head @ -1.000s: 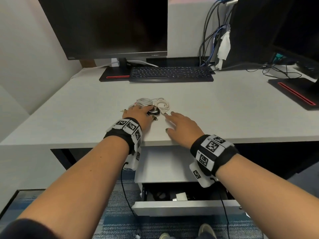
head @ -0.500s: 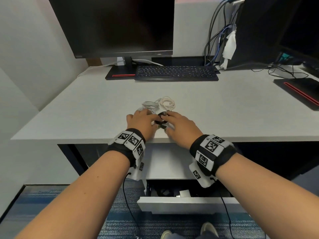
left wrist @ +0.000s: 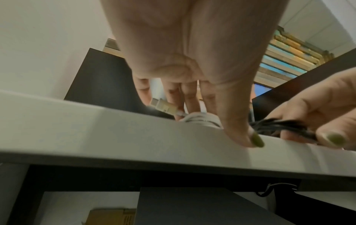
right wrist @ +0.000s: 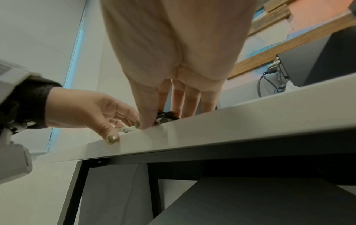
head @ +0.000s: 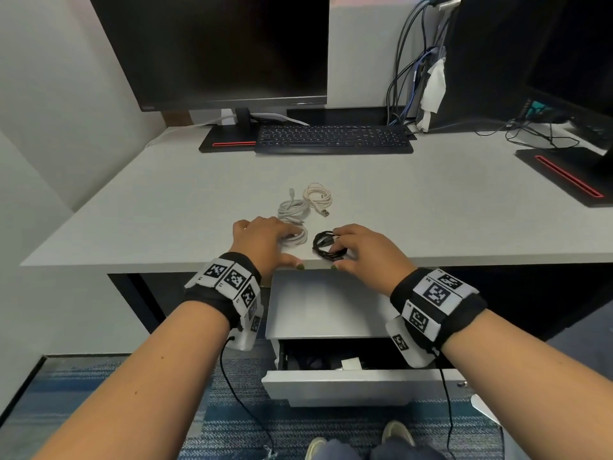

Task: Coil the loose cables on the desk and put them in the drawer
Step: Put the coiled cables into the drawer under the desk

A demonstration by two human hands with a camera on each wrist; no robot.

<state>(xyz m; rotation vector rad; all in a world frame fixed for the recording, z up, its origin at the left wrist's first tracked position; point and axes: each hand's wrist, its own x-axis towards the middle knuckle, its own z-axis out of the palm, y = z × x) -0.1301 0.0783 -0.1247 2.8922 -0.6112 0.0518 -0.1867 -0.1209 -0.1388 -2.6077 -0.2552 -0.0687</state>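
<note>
Several coiled cables lie on the grey desk. My left hand curls over a white coil near the front edge, with its thumb on the edge; in the left wrist view the white coil sits between fingers and thumb. My right hand pinches a black coil beside it, and the black coil shows between thumb and fingers. A grey-white coil and a cream coil lie just behind. The open drawer is below the desk.
A keyboard and a monitor stand at the back of the desk. A second monitor base and loose black wires are at the right. The drawer unit's top sits under the desk edge.
Both hands have drawn back to the desk's front edge. The black coil has passed from the left hand to the right hand. The left hand now holds a white coil pulled off the pile.
</note>
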